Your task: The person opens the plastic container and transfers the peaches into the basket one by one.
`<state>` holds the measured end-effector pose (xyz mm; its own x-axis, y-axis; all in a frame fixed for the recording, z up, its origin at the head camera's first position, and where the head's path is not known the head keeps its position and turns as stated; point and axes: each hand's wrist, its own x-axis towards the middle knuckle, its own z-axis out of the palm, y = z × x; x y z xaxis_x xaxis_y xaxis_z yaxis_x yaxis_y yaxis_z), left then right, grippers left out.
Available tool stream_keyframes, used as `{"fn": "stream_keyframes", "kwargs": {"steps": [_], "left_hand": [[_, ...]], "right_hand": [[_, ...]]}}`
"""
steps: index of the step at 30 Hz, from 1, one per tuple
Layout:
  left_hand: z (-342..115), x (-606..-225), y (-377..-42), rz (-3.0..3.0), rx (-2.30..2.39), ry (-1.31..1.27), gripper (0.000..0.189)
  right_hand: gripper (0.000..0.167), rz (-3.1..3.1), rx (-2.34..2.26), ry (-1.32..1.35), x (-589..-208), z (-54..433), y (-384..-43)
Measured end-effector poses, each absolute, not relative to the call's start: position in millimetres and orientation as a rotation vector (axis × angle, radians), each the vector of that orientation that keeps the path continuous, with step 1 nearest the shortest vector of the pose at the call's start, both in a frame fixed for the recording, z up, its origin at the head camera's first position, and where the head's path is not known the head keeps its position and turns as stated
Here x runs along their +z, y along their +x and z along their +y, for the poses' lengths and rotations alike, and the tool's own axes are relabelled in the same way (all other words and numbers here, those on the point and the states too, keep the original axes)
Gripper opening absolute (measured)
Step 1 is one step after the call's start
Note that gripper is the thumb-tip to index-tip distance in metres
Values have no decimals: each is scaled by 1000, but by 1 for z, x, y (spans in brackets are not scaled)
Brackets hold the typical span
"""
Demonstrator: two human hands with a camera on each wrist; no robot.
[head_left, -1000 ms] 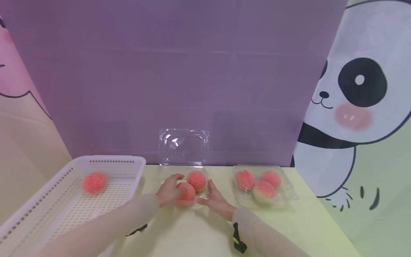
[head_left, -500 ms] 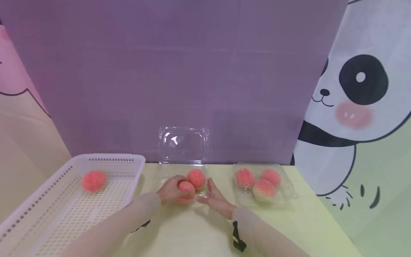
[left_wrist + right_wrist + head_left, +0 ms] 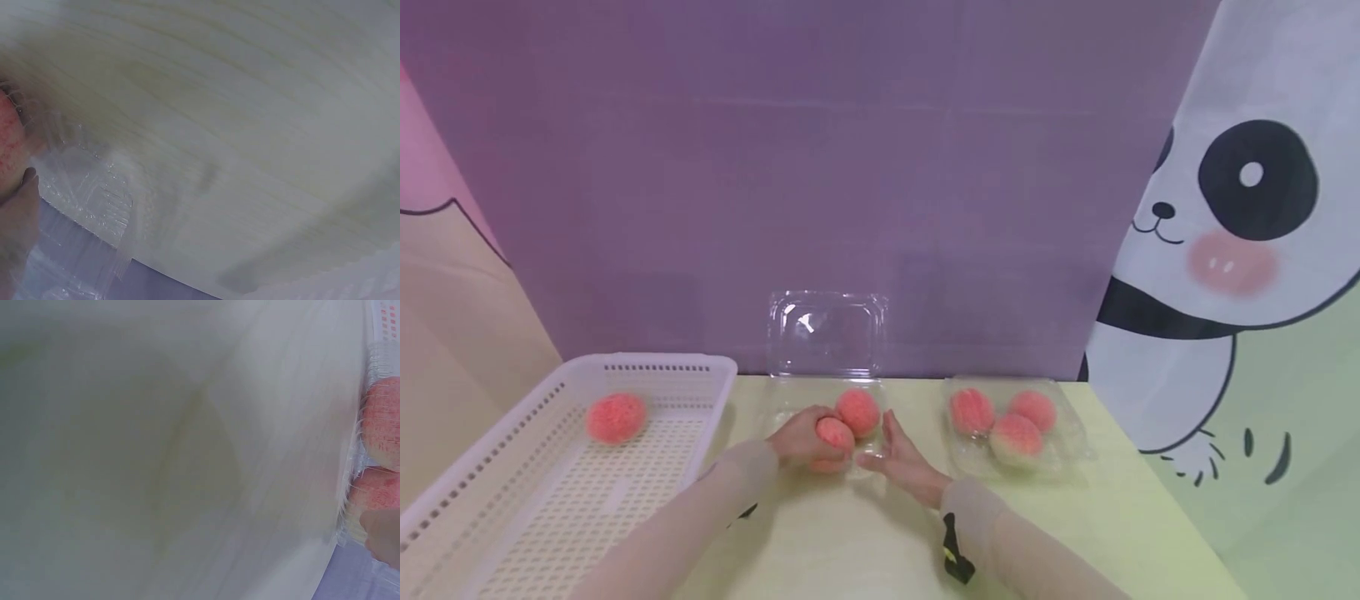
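A clear plastic clamshell box (image 3: 787, 395) stands on the table with its lid (image 3: 829, 337) raised at the back. My left hand (image 3: 797, 435) grips a pink peach (image 3: 837, 435) low at the front of the box, fingers round its left side. Behind it to the right, a second peach (image 3: 857, 411) lies in the box. My right hand (image 3: 910, 471) is at the box's right side, fingers extended and thumb apart. The left wrist view catches part of a peach (image 3: 9, 147) at its edge; in the right wrist view, a fingertip (image 3: 382, 532) overlaps the lower peach (image 3: 372, 495).
At left, a white perforated plastic basket (image 3: 724, 392) holds one peach (image 3: 616, 418). A lidded clamshell (image 3: 1060, 458) with three peaches is at right. Behind the pale wooden table (image 3: 842, 542) rises a purple backdrop (image 3: 820, 183), and a panda-print cloth (image 3: 1217, 358) hangs at right.
My left fingers have closed in round the front peach, which has shifted slightly. My right hand stays beside the box. The whole view has drifted a little.
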<state>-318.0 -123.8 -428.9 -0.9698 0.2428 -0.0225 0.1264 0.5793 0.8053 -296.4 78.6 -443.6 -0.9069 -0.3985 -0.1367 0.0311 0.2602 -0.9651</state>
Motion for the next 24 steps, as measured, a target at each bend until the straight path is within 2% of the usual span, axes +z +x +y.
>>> {"fn": "stream_keyframes", "kwargs": {"steps": [24], "left_hand": [[-127,-428,-320,2614,1356,328,50]], "right_hand": [[99,2194,-1722,-333,-443,76,-295]]}}
